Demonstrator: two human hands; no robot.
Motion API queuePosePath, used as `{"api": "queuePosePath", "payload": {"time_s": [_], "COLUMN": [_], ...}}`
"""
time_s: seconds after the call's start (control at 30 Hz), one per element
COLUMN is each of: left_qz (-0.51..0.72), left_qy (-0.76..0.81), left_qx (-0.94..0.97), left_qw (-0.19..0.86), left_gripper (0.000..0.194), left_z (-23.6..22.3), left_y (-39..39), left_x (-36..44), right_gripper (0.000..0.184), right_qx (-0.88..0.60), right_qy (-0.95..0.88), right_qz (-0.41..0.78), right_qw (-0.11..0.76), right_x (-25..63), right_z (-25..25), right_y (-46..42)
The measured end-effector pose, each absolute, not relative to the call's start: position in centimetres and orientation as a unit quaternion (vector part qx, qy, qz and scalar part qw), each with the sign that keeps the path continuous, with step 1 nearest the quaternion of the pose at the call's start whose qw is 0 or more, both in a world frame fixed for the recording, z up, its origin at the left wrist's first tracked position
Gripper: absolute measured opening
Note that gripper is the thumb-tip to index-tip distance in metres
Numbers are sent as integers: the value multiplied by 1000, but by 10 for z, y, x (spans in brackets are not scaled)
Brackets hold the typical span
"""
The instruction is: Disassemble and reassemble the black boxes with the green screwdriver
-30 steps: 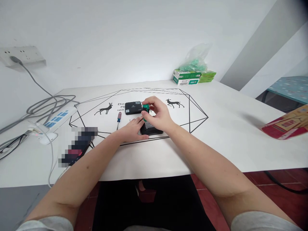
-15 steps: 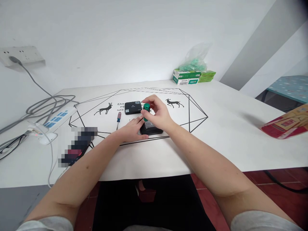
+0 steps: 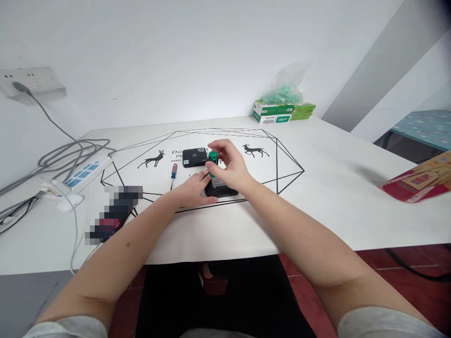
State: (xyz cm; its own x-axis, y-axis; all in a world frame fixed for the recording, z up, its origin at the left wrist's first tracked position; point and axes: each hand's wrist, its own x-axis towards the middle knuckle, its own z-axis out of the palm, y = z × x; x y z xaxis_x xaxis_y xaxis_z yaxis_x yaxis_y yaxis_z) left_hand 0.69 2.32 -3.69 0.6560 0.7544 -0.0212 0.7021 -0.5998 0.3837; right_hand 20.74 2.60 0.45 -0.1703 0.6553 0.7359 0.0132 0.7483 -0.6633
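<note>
Two hands, mid-frame: right hand (image 3: 232, 166) pinches green-handled tool (image 3: 213, 155), which could slip if tilted; left hand (image 3: 190, 191) spreads beside black device (image 3: 225, 191).

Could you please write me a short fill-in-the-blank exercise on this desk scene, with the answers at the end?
1. The tool in the right hand has a ____ handle.
2. Seen from the seat, the closed black case lies to the ____ of the loose screwdriver.
3. The clear plastic bag lies on ____ of the green and white boxes.
4. The hand that grips no tool is the ____ one.

Answers: green; right; top; left.
</note>
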Motion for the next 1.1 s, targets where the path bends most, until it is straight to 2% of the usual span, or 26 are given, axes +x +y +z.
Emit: {"api": "queuePosePath", "payload": {"time_s": [0.13,0.37,0.53,0.67,0.83,1.1], "left_qz": [61,75,62,51,70,43], "left_qy": [421,389,415,410,394,417], "left_qx": [887,901,891,894,899,892], "left_qw": [178,179,172,171,177,169], "left_gripper": [99,103,102,104,105,101], "left_z": [-37,-37,-38,-37,-35,-36], "left_y": [23,24,25,24,22,24], "left_x": [7,6,6,6,7,7], "right_gripper": [26,27,31,21,30,39], "right_qx": [-199,-219,-197,-184,-213,-238], "right_qy": [-716,-734,-721,-723,-737,-712], "right_qz": [319,207,280,286,217,251], "right_qw": [588,609,603,601,604,611], "right_x": [209,207,210,209,207,208], "right_z": [2,5,4,3,5,7], "right_y": [25,27,26,26,27,26]}}
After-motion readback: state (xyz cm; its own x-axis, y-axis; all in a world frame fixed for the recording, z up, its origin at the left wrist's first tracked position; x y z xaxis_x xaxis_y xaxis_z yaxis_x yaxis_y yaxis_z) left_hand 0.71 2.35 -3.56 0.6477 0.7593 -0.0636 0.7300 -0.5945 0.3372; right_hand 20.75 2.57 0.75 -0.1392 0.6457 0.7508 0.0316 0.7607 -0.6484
